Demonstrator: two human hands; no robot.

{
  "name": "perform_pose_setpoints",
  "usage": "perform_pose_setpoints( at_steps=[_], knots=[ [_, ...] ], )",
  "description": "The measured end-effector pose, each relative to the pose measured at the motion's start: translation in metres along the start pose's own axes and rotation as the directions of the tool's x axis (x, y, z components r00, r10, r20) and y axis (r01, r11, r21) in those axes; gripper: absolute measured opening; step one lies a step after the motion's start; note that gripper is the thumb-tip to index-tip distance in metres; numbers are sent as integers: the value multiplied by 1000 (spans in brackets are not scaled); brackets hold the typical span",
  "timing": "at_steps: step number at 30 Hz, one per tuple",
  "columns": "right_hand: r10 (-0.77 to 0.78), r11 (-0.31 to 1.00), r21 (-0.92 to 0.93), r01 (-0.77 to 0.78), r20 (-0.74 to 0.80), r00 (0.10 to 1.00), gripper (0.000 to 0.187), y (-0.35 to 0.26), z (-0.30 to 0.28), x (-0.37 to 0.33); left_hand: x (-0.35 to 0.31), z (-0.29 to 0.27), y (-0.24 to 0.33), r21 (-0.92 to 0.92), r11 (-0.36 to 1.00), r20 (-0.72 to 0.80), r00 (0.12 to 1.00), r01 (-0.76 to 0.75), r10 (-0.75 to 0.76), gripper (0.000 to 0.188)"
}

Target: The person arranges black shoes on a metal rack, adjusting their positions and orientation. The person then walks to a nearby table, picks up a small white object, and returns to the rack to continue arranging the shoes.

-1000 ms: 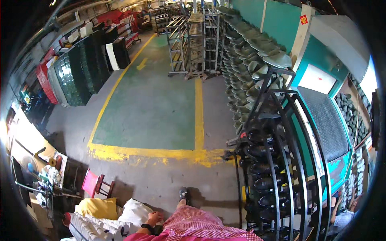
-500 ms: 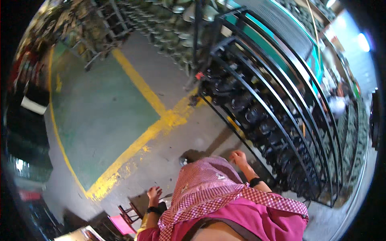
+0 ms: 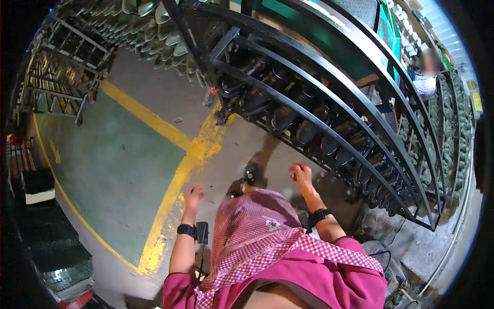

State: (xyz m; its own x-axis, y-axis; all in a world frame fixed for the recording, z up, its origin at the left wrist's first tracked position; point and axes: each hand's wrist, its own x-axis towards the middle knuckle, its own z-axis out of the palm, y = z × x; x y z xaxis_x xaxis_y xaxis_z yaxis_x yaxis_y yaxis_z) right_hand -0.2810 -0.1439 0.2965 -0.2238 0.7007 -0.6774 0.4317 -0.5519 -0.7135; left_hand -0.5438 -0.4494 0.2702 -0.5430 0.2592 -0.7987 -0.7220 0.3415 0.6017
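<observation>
My left hand (image 3: 194,196) is held out over the floor on the left of my checked apron (image 3: 257,221), its fingers loosely bent and nothing in them. To the right, my right hand (image 3: 300,172) hangs in the air with fingers apart, also holding nothing. It is nearest to a black metal rack (image 3: 329,121) but does not touch it. Black shoes (image 3: 282,118) stand in rows on that rack. Dark bands circle both my wrists. One of my feet (image 3: 250,172) shows ahead of the apron.
Yellow lines (image 3: 190,149) cross the grey and green floor (image 3: 113,170). Grey-green shoe-shaped pieces (image 3: 154,28) fill racks at the far side. A metal frame cart (image 3: 72,51) stands far left, dark stacked boxes (image 3: 54,247) near left. Another person (image 3: 426,77) is beyond the rack.
Both hands have come up and forward, the left more so. The shoe rack now appears larger and closer, and my foot shows further ahead of the apron.
</observation>
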Motion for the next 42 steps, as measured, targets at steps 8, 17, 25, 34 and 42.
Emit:
perform_pose_setpoints(
  at_steps=[8,17,25,34,42],
  knots=[
    [-349,936,24,351,-66,935,24,-87,73,88,84,114,72,179,953,271,943,-245,191,23],
    [-487,868,25,497,-156,859,22,-133,123,134,132,182,117,140,496,439,503,-857,745,33],
    [-626,775,-278,567,-220,748,21,-134,145,176,177,240,132,333,409,244,497,-849,833,49],
    [-888,459,-541,704,-268,373,23,-122,140,214,161,256,123,438,342,236,473,-832,849,34],
    [-459,850,239,469,-99,883,10,-141,142,177,149,274,137,536,133,406,393,-834,825,66]
  ],
)
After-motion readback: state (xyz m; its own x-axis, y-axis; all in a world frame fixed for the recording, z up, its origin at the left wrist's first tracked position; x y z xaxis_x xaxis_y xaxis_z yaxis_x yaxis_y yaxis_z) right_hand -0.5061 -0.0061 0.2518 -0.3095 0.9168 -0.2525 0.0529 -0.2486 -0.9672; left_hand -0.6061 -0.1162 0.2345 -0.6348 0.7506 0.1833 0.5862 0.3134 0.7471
